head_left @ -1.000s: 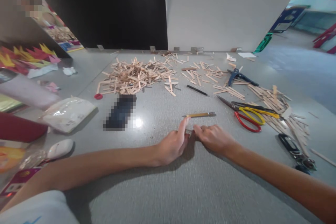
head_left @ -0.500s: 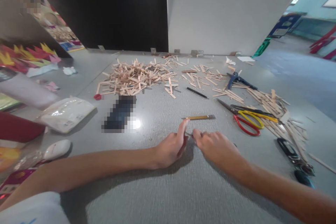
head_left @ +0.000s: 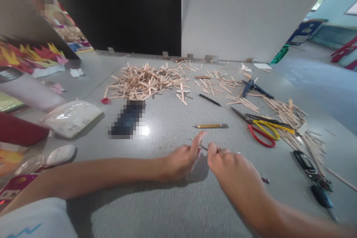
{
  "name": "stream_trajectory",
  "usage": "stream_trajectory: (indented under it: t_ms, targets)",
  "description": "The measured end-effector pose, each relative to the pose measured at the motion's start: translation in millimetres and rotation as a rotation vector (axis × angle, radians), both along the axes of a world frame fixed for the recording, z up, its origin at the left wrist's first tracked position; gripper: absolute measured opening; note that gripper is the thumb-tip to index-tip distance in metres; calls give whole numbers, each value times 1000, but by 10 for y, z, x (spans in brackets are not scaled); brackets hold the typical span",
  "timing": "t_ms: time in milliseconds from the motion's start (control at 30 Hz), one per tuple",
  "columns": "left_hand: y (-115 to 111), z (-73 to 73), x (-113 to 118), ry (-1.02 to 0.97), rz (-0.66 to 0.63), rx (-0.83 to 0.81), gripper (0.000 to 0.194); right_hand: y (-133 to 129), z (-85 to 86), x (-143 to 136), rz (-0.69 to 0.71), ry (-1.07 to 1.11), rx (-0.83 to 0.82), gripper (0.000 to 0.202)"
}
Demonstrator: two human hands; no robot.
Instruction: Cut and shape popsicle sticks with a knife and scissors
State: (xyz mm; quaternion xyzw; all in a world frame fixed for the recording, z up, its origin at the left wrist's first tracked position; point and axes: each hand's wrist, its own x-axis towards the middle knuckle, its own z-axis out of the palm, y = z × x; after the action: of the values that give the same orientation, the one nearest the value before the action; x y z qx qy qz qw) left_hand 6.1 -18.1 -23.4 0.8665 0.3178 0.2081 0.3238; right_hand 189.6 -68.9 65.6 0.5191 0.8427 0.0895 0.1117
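My left hand (head_left: 180,160) rests low over the grey table, thumb raised and fingers curled; what it pinches is hidden. My right hand (head_left: 232,169) is closed around a thin dark rod-shaped tool (head_left: 204,148), whose narrow front points at my left thumb and fingers. A dark end of what seems the same tool shows beyond my right wrist. Just past both hands lies a yellow pencil-like tool (head_left: 211,126) with a pointed left tip. Scissors (head_left: 260,130) with red and yellow handles lie to the right.
Behind is a heap of wooden sticks (head_left: 147,80), with more sticks (head_left: 290,119) at right. Also around are a black pencil (head_left: 209,100), blue pliers (head_left: 251,87), a blurred phone (head_left: 128,119), a white mouse (head_left: 61,155) and a plastic packet (head_left: 74,117). Upright panels (head_left: 237,15) stand behind.
My right hand has drawn back slightly towards me and to the right, widening the gap between the hands. The tool's rear end now shows beyond the wrist. My left hand stays nearly in place.
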Motion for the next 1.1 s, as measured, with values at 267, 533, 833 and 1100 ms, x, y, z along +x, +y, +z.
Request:
stream_trajectory:
  t_ms: [267, 533, 833, 1100]
  targets:
    - [0, 5, -9, -11, 24, -8, 63, 237, -12, 63, 48, -73, -117, 26]
    - [-3, -15, 7, -27, 53, -32, 61, 139, 60, -31, 8, -95, -97, 34]
    - [-15, 3, -4, -5, 61, -57, 60, 111, 21, -14, 23, -46, -90, 26]
    - [2, 6, 1, -13, 53, -30, 60, 211, 57, 18, 43, -83, -151, 31]
